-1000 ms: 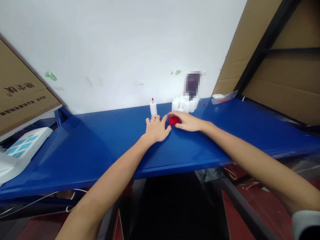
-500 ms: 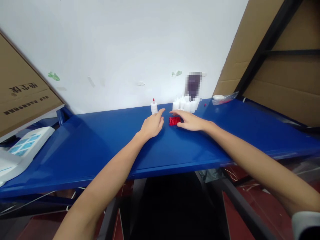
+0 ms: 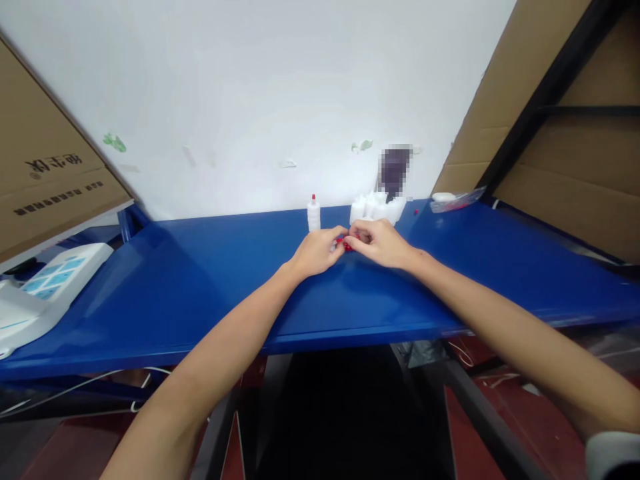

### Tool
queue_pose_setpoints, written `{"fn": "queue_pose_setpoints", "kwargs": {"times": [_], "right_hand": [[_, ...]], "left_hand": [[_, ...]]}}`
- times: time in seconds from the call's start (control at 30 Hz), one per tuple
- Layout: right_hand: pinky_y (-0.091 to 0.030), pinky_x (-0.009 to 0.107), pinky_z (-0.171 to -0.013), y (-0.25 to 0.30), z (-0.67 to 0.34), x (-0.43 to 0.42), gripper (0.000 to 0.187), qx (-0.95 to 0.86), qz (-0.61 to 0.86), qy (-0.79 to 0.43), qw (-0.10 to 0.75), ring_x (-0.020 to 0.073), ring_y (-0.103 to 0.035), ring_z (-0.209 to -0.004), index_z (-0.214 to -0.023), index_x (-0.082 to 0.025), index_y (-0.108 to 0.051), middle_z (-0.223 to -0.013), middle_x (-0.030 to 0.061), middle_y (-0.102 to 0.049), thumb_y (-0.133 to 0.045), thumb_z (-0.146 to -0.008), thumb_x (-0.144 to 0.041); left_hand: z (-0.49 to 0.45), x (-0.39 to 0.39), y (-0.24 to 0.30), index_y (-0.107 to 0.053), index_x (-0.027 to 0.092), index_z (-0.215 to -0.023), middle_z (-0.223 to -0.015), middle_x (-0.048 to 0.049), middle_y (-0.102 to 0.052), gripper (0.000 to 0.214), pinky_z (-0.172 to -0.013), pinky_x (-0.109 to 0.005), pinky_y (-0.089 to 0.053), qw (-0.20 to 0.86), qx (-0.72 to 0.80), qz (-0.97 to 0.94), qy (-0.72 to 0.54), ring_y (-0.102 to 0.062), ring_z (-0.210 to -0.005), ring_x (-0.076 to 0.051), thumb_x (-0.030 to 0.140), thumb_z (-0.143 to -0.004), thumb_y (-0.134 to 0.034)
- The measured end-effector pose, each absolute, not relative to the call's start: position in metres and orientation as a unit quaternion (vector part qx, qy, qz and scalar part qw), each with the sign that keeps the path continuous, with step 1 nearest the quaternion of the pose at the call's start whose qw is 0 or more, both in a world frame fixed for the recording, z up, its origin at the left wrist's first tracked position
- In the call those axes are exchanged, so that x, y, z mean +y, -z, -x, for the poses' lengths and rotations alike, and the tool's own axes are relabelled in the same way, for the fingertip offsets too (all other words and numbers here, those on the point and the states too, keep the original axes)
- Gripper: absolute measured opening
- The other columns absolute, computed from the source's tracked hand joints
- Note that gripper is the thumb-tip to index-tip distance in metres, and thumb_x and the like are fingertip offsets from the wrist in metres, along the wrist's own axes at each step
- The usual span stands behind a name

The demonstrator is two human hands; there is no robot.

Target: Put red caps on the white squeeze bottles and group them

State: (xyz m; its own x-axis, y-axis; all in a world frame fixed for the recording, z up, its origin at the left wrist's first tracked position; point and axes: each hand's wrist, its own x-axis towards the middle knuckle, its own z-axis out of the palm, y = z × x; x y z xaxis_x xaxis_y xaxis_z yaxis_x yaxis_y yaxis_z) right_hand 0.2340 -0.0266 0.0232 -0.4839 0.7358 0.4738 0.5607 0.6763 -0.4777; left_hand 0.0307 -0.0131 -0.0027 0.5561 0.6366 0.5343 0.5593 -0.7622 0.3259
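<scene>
The left hand (image 3: 320,252) and the right hand (image 3: 383,244) meet tip to tip over the table (image 3: 200,287), both with the fingers curled well in rather than spread. Between the two sets of fingertips, and partly under the right ones, lie the red pieces (image 3: 350,245); the fingers hide some of them, so their number cannot be told. The right thumb and forefinger come close together right at the red, but whether they pinch a piece or only touch it is too small to tell. The left thumb and fingers bend round a narrow gap where a pale bit (image 3: 333,246) shows; I cannot tell what it is or how firmly it is held. Just beyond the left fingers one bottle (image 3: 313,219) stands upright with a red tip on top, and going by its look, that one is done. Beyond the right fingers stand the white bottles (image 3: 370,208) in a tight group, with no red to be seen on their tops; part of the group is behind the hand and a blurred patch, so a full count is not possible. Judged by that, the work looks early: one bottle with red on it, several without, and red pieces loose at the fingertips. Farther right of the right fingers lies a lone red bit (image 3: 416,212), with a clear bag (image 3: 457,200) beyond it.
</scene>
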Motion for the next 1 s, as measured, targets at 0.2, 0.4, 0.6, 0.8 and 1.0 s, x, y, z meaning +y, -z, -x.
{"fn": "queue_pose_setpoints", "kwargs": {"times": [0.2, 0.4, 0.6, 0.8, 1.0], "right_hand": [[-0.031, 0.027, -0.056, -0.021, -0.229, -0.030, 0.031, -0.874, 0.356, -0.137, 0.299, 0.0107, -0.043, -0.054, -0.076, -0.022, -0.045, -0.060, -0.0049, -0.049, -0.056, -0.095, -0.043], [-0.033, 0.028, -0.062, -0.023, -0.229, -0.030, 0.024, -0.899, 0.332, -0.122, 0.260, 0.0144, -0.051, -0.065, -0.088, -0.021, -0.050, -0.075, 0.0003, -0.060, -0.047, -0.101, -0.041], [-0.033, 0.029, -0.065, -0.026, -0.229, -0.031, 0.029, -0.915, 0.318, -0.077, 0.238, 0.0160, -0.051, -0.066, -0.087, -0.020, -0.052, -0.079, 0.0034, -0.062, -0.038, -0.103, -0.039], [-0.029, 0.029, -0.060, -0.028, -0.237, -0.023, 0.042, -0.846, 0.366, -0.136, 0.364, 0.0128, -0.036, -0.056, -0.064, -0.023, -0.032, -0.058, -0.0029, -0.036, -0.032, -0.102, -0.042], [-0.031, 0.030, -0.065, -0.029, -0.247, -0.017, 0.024, -0.866, 0.382, -0.125, 0.297, 0.0150, -0.045, -0.063, -0.078, -0.021, -0.043, -0.066, -0.0015, -0.048, -0.039, -0.098, -0.033]], "left_hand": [[-0.034, -0.015, 0.004, -0.057, 0.018, -0.095, -0.081, -0.0050, -0.069, 0.010, -0.062, -0.028, -0.041, 0.052, 0.344, -0.885, -0.308, -0.062, -0.070, -0.019, 0.018, -0.086, -0.053], [-0.035, -0.010, 0.006, -0.056, 0.018, -0.095, -0.084, -0.0050, -0.069, 0.009, -0.067, -0.030, -0.045, 0.064, 0.339, -0.884, -0.315, -0.063, -0.074, -0.020, 0.017, -0.087, -0.052], [-0.037, -0.010, 0.003, -0.061, 0.016, -0.101, -0.102, -0.0097, -0.071, 0.020, -0.080, -0.033, -0.050, 0.040, 0.330, -0.897, -0.292, -0.067, -0.094, -0.024, 0.014, -0.089, -0.046], [-0.024, -0.010, -0.005, -0.063, 0.019, -0.121, -0.106, -0.0082, -0.070, 0.034, -0.083, -0.032, -0.052, -0.026, 0.354, -0.896, -0.268, -0.067, -0.093, -0.021, 0.014, -0.094, -0.043], [-0.022, -0.003, 0.002, -0.067, 0.019, -0.117, -0.110, -0.0057, -0.075, 0.031, -0.087, -0.030, -0.052, 0.037, 0.371, -0.867, -0.331, -0.069, -0.092, -0.018, 0.014, -0.093, -0.048]]}}
